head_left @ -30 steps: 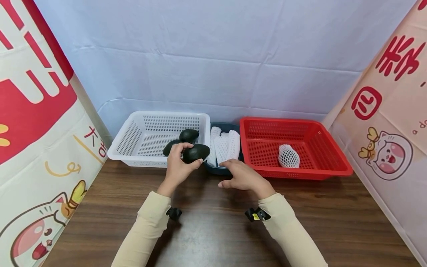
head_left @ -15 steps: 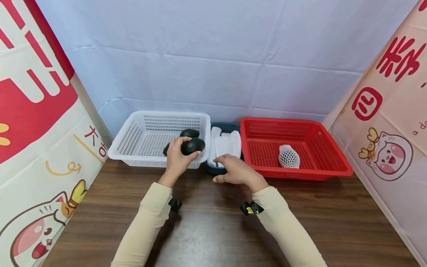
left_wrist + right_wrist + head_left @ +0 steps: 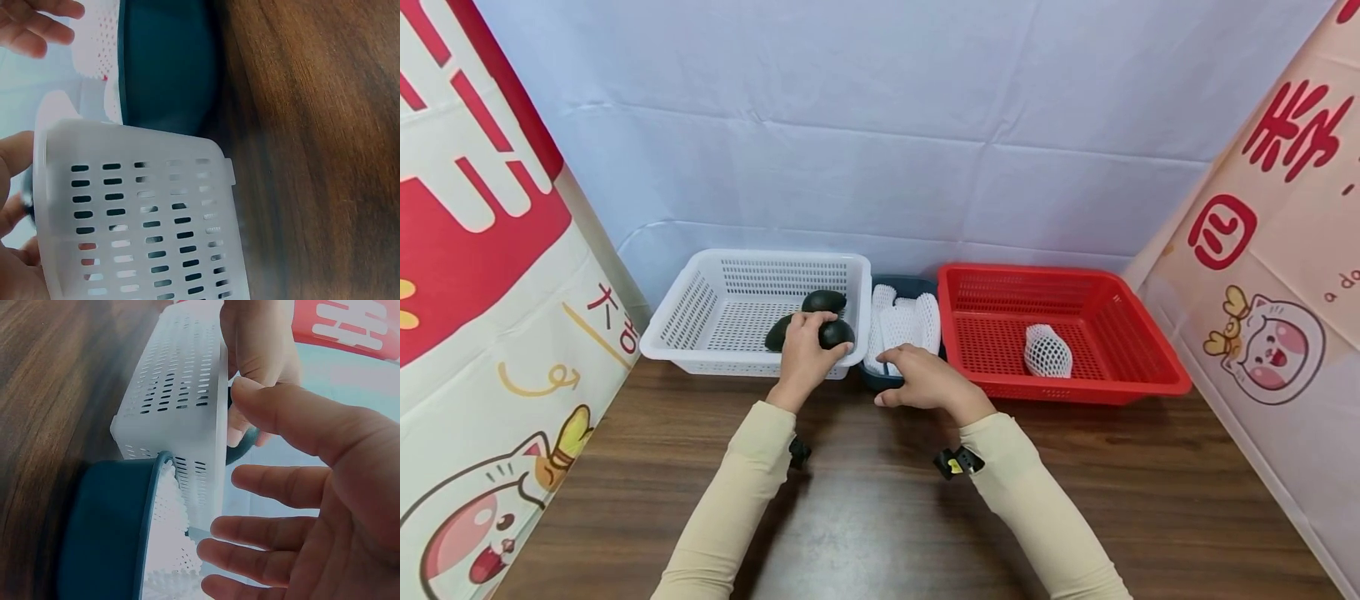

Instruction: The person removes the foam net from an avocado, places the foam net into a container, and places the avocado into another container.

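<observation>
My left hand point(image 3: 805, 354) reaches over the front right corner of the white basket point(image 3: 715, 365), its fingers and thumb curled round a dark green avocado point(image 3: 837, 334). Two more avocados lie in that basket, one point(image 3: 824, 301) behind and one point(image 3: 778, 333) partly hidden by the hand. White foam net sleeves point(image 3: 898, 327) fill a dark teal container point(image 3: 912, 286) to the right. Over its front edge hovers my right hand point(image 3: 928, 379), holding nothing. In the right wrist view its fingers point(image 3: 275, 485) are spread and relaxed, close to the teal container point(image 3: 103, 525).
A red basket point(image 3: 1120, 388) stands right of the teal container, with one net-wrapped fruit point(image 3: 1048, 352) inside. All three containers sit side by side at the back of the wooden table point(image 3: 880, 517), before a pale cloth backdrop point(image 3: 880, 167).
My left hand, with the avocado, has moved left and down from above the basket's right rim into the basket. My right hand has shifted slightly left.
</observation>
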Available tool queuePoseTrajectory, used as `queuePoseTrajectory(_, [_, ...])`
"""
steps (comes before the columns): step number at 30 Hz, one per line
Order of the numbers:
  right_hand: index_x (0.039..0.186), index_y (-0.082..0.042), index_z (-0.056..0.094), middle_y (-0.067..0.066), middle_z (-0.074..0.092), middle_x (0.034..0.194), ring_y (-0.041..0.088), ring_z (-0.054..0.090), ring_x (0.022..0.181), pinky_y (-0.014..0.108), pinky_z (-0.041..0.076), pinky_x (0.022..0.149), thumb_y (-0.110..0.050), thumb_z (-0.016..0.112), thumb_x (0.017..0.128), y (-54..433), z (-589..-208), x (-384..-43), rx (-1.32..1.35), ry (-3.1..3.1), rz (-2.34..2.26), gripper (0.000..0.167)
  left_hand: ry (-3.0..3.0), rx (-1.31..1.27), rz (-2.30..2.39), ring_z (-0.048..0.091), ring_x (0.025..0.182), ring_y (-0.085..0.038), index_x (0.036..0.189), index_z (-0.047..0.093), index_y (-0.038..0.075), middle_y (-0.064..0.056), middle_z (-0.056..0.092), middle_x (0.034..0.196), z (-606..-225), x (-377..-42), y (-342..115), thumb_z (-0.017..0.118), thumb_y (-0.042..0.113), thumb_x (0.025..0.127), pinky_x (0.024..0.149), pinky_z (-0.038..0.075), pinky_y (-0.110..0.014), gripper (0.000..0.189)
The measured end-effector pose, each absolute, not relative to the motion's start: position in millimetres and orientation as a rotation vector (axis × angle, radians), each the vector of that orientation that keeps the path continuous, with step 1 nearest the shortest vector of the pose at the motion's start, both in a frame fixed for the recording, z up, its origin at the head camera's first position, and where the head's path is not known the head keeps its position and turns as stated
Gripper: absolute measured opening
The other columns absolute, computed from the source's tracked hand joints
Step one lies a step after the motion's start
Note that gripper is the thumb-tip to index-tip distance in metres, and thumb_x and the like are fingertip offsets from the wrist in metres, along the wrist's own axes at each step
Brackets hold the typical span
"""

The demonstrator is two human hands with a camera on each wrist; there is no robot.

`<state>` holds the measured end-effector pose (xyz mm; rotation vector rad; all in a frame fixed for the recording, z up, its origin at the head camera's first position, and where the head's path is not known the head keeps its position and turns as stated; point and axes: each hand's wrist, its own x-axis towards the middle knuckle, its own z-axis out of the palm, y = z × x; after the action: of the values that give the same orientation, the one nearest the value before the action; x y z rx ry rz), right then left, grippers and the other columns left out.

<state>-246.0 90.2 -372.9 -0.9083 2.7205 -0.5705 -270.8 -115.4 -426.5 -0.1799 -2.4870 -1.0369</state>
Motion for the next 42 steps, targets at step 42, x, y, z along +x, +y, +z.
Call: queuePoseTrajectory(42, [0.126, -0.005, 0.056, 0.014, 0.053, 0.125, 0.03, 0.047, 0.113, 0.051, 0.039, 0.091, -0.034, 0.074, 0.078, 115.2, -364.6, -233.3, -0.862, 2.848, -0.516, 0.059, -2.671, -0.468, -0.663, 0.051, 0.099, -0.034, 0.114, 0.065, 0.01, -0.014, 0.056, 0.114, -411.9, -246.6, -111.6, 0.076, 0.033, 0.076, 0.077, 0.042, -0.052, 0.047])
